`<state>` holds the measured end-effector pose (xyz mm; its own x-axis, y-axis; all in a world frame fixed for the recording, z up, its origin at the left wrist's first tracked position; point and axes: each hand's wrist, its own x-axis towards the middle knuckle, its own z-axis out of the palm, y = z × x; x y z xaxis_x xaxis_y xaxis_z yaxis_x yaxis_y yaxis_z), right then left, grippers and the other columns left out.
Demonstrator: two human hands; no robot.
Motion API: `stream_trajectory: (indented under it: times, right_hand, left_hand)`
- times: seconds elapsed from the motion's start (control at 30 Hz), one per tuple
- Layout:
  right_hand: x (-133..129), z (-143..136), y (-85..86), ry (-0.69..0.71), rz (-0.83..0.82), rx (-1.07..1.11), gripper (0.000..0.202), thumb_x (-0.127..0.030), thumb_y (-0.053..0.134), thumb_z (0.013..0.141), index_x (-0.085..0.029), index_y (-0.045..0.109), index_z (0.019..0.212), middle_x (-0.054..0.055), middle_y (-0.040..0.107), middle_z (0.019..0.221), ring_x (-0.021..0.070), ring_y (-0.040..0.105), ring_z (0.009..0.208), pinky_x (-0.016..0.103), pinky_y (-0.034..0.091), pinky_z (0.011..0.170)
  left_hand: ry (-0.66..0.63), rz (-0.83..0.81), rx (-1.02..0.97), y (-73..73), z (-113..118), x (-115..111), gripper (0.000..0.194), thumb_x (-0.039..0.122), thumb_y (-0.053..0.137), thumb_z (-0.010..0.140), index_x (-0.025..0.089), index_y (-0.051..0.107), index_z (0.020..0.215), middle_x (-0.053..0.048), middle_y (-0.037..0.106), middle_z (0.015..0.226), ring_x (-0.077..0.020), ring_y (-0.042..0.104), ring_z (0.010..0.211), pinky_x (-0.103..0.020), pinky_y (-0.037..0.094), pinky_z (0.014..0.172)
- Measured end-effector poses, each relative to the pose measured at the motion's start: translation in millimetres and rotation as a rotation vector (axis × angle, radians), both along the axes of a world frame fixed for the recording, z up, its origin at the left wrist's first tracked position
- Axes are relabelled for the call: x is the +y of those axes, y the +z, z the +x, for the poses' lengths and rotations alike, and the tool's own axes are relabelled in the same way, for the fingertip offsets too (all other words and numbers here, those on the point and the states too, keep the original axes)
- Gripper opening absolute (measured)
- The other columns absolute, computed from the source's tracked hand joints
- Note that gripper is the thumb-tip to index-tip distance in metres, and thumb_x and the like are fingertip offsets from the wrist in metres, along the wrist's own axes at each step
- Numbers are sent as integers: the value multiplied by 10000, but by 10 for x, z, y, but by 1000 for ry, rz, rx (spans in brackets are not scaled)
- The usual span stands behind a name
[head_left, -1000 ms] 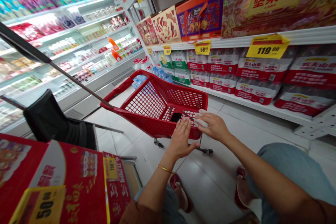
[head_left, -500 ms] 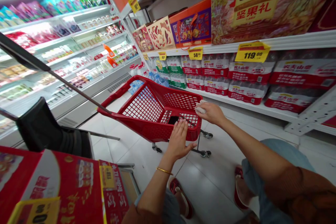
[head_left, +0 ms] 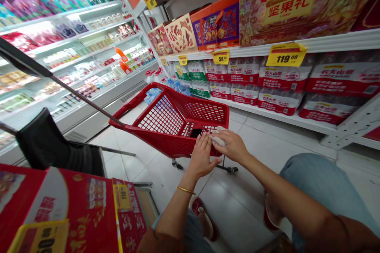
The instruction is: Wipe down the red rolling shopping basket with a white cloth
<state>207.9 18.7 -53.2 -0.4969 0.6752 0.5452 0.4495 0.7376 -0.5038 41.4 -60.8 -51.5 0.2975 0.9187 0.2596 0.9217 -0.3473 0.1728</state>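
Observation:
A red plastic shopping cart [head_left: 160,138] stands in front of me, its basket upright on small wheels. My left hand [head_left: 203,156] rests on the near rim with its fingers stretched out and thumb spread. Beside it, my right hand [head_left: 233,145] is closed round a white cloth [head_left: 219,139] at the near corner of the rim. The two hands are close together, almost meeting at the fingertips. A small black flat object [head_left: 195,133] lies in the basket, partly behind my left hand.
Water packs [head_left: 279,101] and gift boxes [head_left: 215,23] line the shelf at right. A lit refrigerated case [head_left: 71,51] runs along the left. A black chair [head_left: 53,142] and red cartons [head_left: 77,205] stand at lower left; a dark-handled pole [head_left: 86,101] crosses before the cart's handle.
My right hand has moved left with the white cloth, from the cart's far right corner along the rim to my left hand. The left hand has stayed nearly in place.

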Motion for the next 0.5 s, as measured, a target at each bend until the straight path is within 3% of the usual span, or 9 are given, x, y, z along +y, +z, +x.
stream_trajectory:
  times: [0.13,0.5]
  right_hand:
    - [141,56,91,29,-27,-78,258,-276,642,807,-266,732,1048,32,751,1058,223,684,1027,350,549,904]
    - [678,259,78,-42,-57,-137,233,-282,605,811,-257,745,995,23,750,1069,230,673,1070,328,531,888]
  left_hand:
    - [0,-8,-5,1,-10,15,911,732,289,913,40,261,1504,-239,331,1545,-329,218,1484,-574,188,1195]
    - [-20,-5,27,22,10,9,867,672,318,937,38,214,1519,-225,300,1564,-311,195,1493,-555,190,1201]
